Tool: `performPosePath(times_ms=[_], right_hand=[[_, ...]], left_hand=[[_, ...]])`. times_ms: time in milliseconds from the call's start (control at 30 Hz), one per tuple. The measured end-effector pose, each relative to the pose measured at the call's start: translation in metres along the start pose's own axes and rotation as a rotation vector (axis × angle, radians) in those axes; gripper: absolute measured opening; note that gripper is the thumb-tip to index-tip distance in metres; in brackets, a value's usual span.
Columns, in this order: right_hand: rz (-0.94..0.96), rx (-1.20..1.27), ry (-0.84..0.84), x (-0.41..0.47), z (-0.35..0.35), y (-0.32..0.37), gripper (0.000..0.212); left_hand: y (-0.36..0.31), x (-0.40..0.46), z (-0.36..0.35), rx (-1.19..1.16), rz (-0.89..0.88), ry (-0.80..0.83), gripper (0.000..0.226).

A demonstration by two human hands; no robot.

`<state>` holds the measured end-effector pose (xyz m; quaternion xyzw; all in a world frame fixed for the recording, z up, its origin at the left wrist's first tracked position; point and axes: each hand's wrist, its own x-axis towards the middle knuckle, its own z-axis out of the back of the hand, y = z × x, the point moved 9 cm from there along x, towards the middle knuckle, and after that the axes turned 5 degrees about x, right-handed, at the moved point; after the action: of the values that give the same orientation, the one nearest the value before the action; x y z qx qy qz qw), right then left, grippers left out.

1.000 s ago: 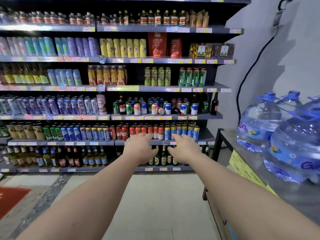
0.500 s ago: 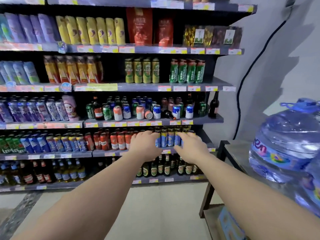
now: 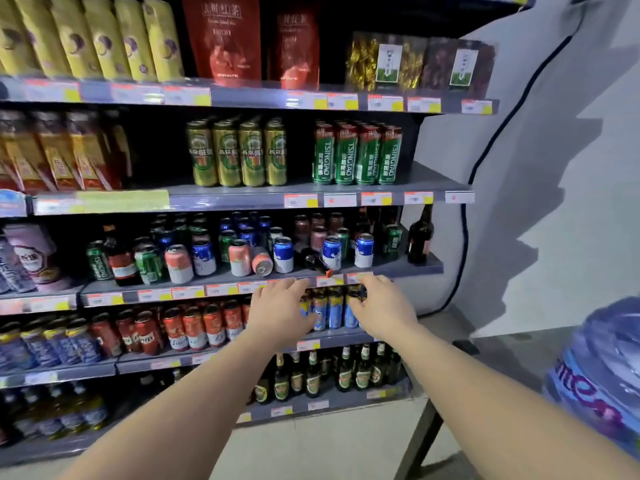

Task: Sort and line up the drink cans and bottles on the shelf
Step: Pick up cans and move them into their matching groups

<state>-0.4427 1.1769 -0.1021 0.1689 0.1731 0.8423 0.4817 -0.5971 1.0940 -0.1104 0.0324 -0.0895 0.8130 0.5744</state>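
Blue cans point(image 3: 331, 308): upright row, one tier below the mixed-can shelf point(image 3: 398, 268).
Left hand point(image 3: 278, 311): in front of the row's left end — fingers spread, gripping nothing visible.
Right hand point(image 3: 382, 308): at the row's right end — fingers curled by a can top; contact unclear.
Tipped can point(image 3: 262, 263): lying on the mixed-can shelf among upright cans.

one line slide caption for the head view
Both bare hands, left and right, reach toward blue drink cans below a jumbled grey shelf.
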Motion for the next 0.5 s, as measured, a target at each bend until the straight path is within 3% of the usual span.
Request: performPosePath(times_ms=[500], right_hand=[[0.054,0.016,0.065,0.207,-0.031,-0.093,0.054]], left_hand=[[-0.010,0.187,-0.064,-0.001,0.117,0.046,0.074]])
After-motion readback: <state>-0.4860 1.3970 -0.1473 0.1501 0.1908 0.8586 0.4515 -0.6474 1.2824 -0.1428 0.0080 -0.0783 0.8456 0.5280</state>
